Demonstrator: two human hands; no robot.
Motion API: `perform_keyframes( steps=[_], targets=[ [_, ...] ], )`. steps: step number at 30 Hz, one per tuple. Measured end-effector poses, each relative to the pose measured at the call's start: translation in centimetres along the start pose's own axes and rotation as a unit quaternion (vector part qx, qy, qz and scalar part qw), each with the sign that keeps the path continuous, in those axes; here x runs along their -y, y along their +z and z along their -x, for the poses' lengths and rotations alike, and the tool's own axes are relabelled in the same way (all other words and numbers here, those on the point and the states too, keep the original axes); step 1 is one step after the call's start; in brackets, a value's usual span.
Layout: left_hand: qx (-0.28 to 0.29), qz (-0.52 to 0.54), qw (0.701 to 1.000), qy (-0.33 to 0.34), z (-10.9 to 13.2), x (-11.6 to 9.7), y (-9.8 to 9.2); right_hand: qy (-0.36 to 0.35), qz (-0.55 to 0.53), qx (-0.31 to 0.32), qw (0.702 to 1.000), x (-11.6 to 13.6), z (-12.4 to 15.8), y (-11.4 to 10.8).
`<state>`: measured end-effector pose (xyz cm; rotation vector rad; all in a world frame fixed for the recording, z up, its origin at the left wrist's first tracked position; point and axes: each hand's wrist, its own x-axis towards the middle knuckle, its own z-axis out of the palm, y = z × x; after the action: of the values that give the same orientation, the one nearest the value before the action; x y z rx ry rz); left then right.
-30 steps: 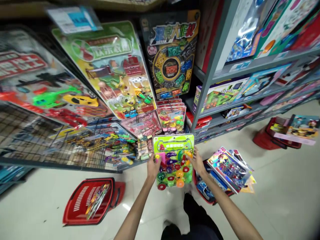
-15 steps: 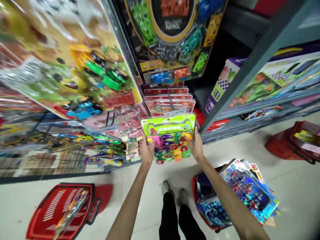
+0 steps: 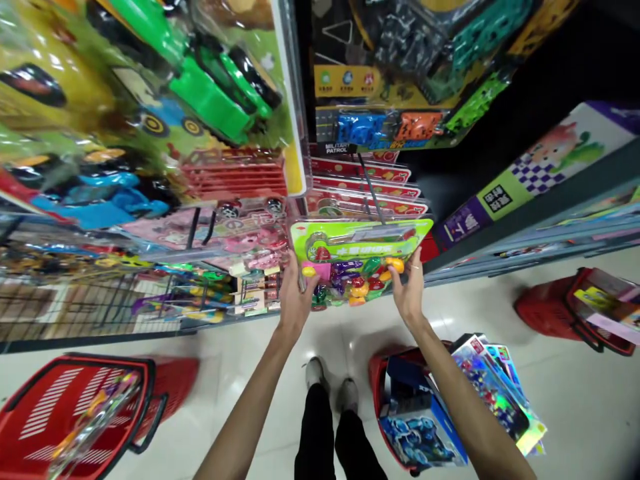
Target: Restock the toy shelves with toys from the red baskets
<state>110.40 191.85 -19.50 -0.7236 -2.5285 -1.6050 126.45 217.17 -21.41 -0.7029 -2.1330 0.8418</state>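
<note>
Both hands grip a lime-green blister card of small plastic fruit toys (image 3: 357, 263). My left hand (image 3: 295, 300) grips its left edge and my right hand (image 3: 410, 290) grips its right edge. The card's top sits against a metal display hook (image 3: 373, 193) that carries several red-topped toy cards (image 3: 365, 187) just behind it. Both forearms reach up from the bottom of the view.
Large toy blister packs (image 3: 150, 113) hang on a wire rack to the left. Grey shelves with boxed toys (image 3: 530, 180) stand on the right. On the tile floor are red baskets at the lower left (image 3: 75, 413), by my feet with toy boxes (image 3: 425, 413), and at the right (image 3: 575, 313).
My hands have raised the green card up and forward to the hook with the red-topped cards. The view has closed in on the rack.
</note>
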Motion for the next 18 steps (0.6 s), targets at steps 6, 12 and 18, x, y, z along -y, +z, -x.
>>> perform_keyframes(
  steps=[6,12,18],
  targets=[
    [0.002,-0.021,1.000,0.018,-1.5,-0.4,0.2,0.016,0.019,0.008,1.000,-0.2,-1.1,0.5],
    [0.010,-0.019,1.000,-0.004,-1.7,-0.3,0.4,0.015,0.037,0.003,0.999,0.0,-1.9,0.2],
    [0.025,-0.027,0.998,-0.040,-0.7,0.3,0.8,0.008,0.053,0.024,0.998,-0.8,-1.2,-0.1]
  ],
)
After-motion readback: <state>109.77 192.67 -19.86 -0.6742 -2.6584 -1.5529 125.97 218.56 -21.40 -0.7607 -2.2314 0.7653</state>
